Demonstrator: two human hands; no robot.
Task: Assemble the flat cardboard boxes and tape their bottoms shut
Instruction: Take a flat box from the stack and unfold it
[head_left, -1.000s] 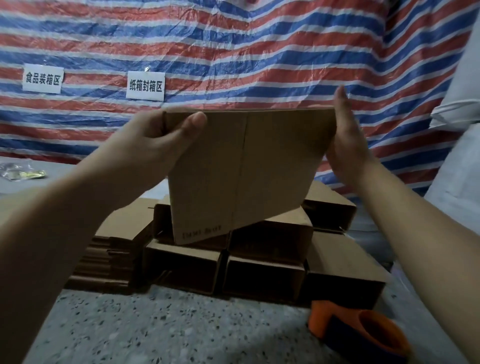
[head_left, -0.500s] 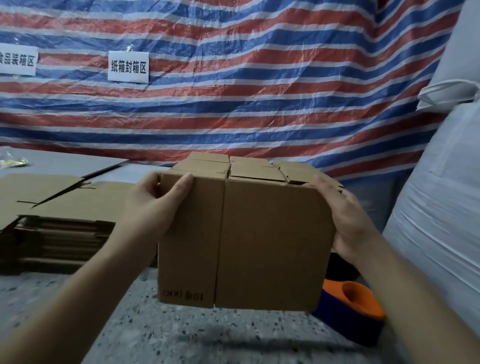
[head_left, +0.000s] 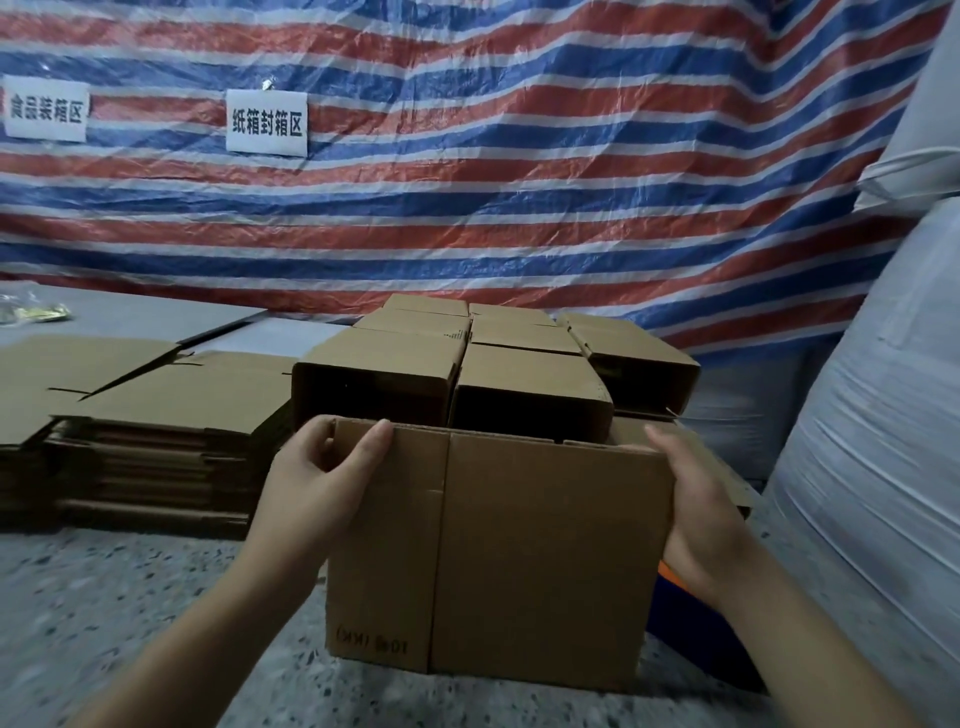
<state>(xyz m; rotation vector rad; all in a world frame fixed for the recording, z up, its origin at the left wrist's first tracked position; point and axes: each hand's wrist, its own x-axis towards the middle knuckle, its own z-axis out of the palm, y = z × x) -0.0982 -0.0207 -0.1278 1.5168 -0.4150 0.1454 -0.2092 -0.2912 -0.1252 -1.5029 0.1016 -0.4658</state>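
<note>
A person holds an assembled cardboard box (head_left: 498, 556) between two bare hands, low over the speckled floor (head_left: 130, 623) in the near centre of the scene. The left hand (head_left: 317, 483) grasps the box's upper left corner, its thumb laid across the near face by the top edge and its fingers curled round the corner behind; the forearm reaches in from the lower left. The right hand (head_left: 701, 519) lies against the box's right side, thumb along the top edge, palm pressed to the wall, with the fingers wrapping out of sight behind, so how far they curl cannot be told. The box's near face shows one vertical seam left of centre and faint printing at its lower left corner. Just behind it stands a cluster of made-up boxes (head_left: 493, 364), stacked and lying on their sides with open ends facing the camera; about six tops are visible in the upper layer, though the exact count is unclear where the held box hides the lower ones. To the left sits a single stack of flat cardboard blanks (head_left: 156, 415). A sliver of an orange-and-blue tape dispenser (head_left: 675, 587) shows below the right wrist. Two white paper signs (head_left: 266, 122) with Chinese characters hang on the red, white and blue striped tarpaulin (head_left: 571, 182) at the far side, and a white wrapped bale (head_left: 872, 415) fills the right edge.
</note>
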